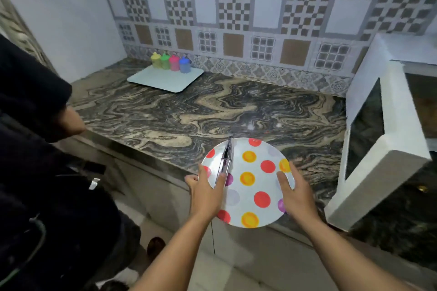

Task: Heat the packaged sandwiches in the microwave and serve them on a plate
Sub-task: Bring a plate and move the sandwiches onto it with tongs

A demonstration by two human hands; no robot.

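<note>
A round white plate (250, 194) with red, orange and purple dots hangs over the front edge of the marbled counter (189, 111). My left hand (205, 192) grips its left rim and pins metal tongs (224, 163) against the plate with a finger. Along the plate's right rim lies my right hand (293, 192), fingers flat on it. The white microwave (383, 130) stands at the right with its door (369, 149) swung open toward me. No sandwiches show in this view.
A pale tray (165, 79) sits at the back left of the counter with several coloured lidded cups (170, 62) at its far end. Another person in dark clothing (35, 149) stands close at the left, a hand on the counter edge.
</note>
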